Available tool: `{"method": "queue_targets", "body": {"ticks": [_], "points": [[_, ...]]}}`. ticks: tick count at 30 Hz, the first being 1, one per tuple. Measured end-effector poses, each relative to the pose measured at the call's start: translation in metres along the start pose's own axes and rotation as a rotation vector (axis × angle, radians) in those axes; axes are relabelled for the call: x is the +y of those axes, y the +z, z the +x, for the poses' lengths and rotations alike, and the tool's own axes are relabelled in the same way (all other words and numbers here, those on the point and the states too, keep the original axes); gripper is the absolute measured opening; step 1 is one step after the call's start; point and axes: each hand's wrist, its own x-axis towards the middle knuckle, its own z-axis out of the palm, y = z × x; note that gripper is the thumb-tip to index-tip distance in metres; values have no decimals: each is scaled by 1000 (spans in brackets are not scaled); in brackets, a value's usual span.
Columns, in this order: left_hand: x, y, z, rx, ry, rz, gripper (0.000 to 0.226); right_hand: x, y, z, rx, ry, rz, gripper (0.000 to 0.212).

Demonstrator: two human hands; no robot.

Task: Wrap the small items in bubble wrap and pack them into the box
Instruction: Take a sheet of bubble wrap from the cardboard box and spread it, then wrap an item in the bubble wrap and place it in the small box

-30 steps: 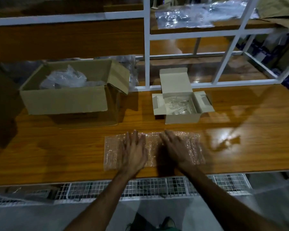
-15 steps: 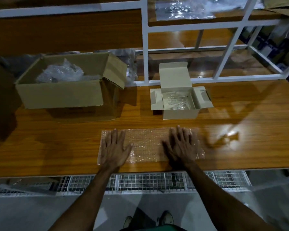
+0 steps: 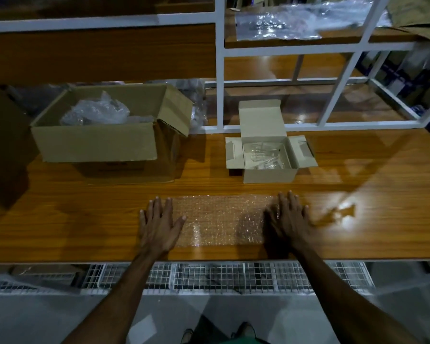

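Note:
A clear sheet of bubble wrap (image 3: pixel 219 219) lies flat near the front edge of the wooden table (image 3: pixel 85 219). My left hand (image 3: pixel 158 225) presses flat on its left end, fingers straight. My right hand (image 3: pixel 287 222) presses flat on its right end. Behind the sheet stands a small white carton (image 3: pixel 268 173) with its flaps open; clear small items (image 3: pixel 262 155) lie inside. At the back left is a large brown cardboard box (image 3: pixel 97 145), open, with crumpled bubble-wrapped bundles (image 3: pixel 97 112) in it.
A white metal shelf frame (image 3: pixel 220 70) rises along the back of the table, with clear plastic bags (image 3: pixel 278 23) on its upper shelf. A dark object (image 3: pixel 3 145) stands at the far left. A wire mesh rack (image 3: pixel 209 276) runs below the table's front edge.
Both hands have slid apart across the bubble wrap, from its middle out to its two ends, flattening the sheet.

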Motion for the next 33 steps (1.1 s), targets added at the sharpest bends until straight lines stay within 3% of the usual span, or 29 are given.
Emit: {"method": "queue_targets", "body": {"ticks": [4, 6, 12, 18, 24, 28, 33], "points": [[7, -3, 1, 69, 85, -13, 80, -17, -31, 31, 294, -151, 203, 36], [12, -4, 2, 115, 128, -61, 68, -35, -60, 56, 305, -182, 281, 19], [25, -9, -1, 251, 168, -203, 39, -51, -110, 140, 164, 16, 42, 15], [17, -4, -5, 218, 91, -197, 42, -41, -106, 167, -22, 142, -78, 23], [16, 1, -11, 257, 34, -261, 39, -31, -101, 180, -109, 252, 177, 26], [16, 2, -12, 293, -1, -305, 34, -30, -104, 184, -174, 154, 429, 18], [13, 3, -10, 315, 0, -316, 29, -29, -110, 169, -32, 67, 648, 5]]}}
